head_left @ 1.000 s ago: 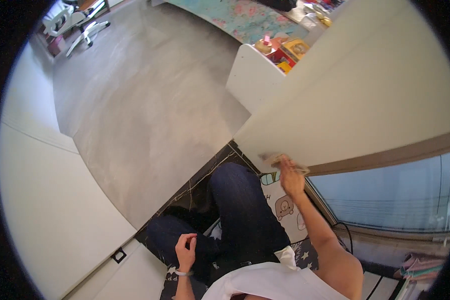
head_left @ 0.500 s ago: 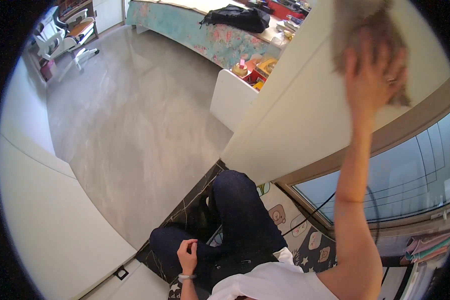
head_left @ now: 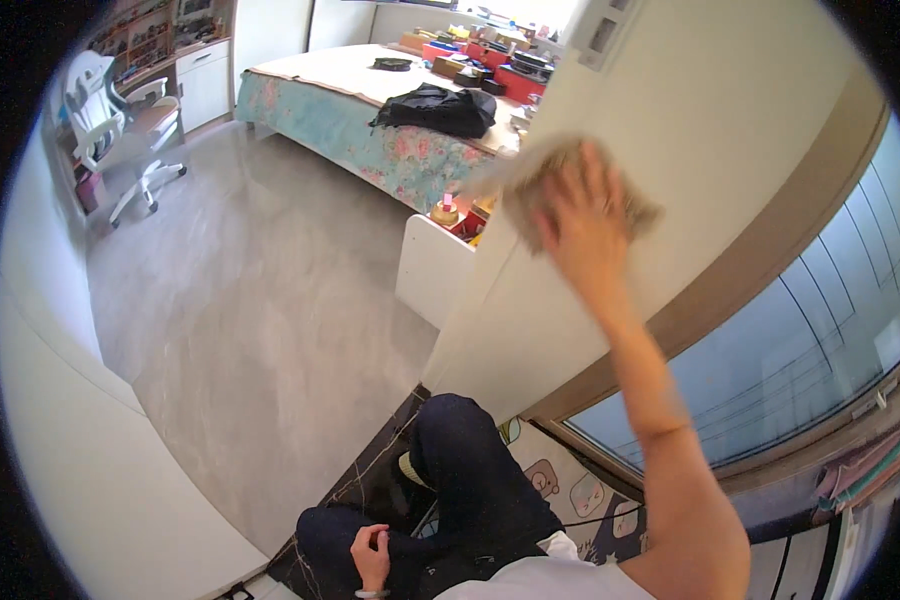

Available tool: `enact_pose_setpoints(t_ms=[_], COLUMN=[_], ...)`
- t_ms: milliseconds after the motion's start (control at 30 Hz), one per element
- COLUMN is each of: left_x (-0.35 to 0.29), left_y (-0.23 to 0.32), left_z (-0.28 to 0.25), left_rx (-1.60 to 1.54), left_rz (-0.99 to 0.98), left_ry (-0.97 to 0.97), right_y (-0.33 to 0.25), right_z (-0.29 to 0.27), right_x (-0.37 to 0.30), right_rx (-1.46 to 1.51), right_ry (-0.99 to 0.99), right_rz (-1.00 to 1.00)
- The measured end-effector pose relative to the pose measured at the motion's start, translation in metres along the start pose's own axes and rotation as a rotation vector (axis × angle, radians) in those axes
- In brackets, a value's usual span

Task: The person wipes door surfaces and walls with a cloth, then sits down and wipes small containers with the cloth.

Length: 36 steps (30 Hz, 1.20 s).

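The person's right hand (head_left: 588, 218) lies palm-down with its fingers spread over a brownish cloth (head_left: 530, 195), pressing it flat rather than closing round it. The cloth, somewhat blurred, lies against the upright white panel (head_left: 730, 130), near its left edge and below a pale fitting (head_left: 602, 38) with slots. The left hand (head_left: 372, 558) rests by the person's dark trousers (head_left: 475, 480), loosely half-curled, with a small gap between thumb and fingers; it appears empty. A brown frame (head_left: 710, 300) edges the panel on the right, with bluish glass (head_left: 770, 335) beyond. Beside the bent knee, a mat (head_left: 545, 475) with cartoon animals covers part of the ground. Past the panel, a grey floor (head_left: 240, 310) stretches to a bed (head_left: 320, 125) with a floral side, a black bag (head_left: 445, 110) lying on it, and a white swivel chair (head_left: 95, 105) stands at far left.
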<state>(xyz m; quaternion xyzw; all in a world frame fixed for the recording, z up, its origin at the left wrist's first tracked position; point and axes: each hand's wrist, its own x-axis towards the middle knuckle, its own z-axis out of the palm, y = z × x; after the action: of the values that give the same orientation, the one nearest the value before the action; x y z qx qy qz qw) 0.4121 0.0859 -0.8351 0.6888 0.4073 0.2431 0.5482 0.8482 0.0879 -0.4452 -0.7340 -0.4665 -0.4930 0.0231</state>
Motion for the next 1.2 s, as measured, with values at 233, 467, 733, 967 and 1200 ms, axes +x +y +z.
enact_pose_setpoints(t_ms=[233,467,733,967,1200], left_x=[-0.003,-0.004,-0.018,-0.023,-0.023], left_y=[-0.008,0.003,0.001,0.004,0.006], left_z=[0.007,0.011,0.001,0.000,0.000], left_rx=[0.072,0.125,0.226,0.314,0.387], left_rz=[-0.020,0.015,0.004,0.120,0.072], left_ry=[-0.006,-0.012,-0.077,-0.119,-0.107], right_y=[0.093,0.038,-0.031,0.043,-0.079], right_z=[-0.107,-0.004,0.046,-0.034,0.107], right_x=[0.070,-0.146,-0.266,-0.076,-0.353], right_rx=[-0.532,0.212,0.456,0.543,-0.408], right_ry=[0.442,0.098,0.006,0.438,-0.584], right_rz=[0.136,0.421,0.396,0.828,0.166])
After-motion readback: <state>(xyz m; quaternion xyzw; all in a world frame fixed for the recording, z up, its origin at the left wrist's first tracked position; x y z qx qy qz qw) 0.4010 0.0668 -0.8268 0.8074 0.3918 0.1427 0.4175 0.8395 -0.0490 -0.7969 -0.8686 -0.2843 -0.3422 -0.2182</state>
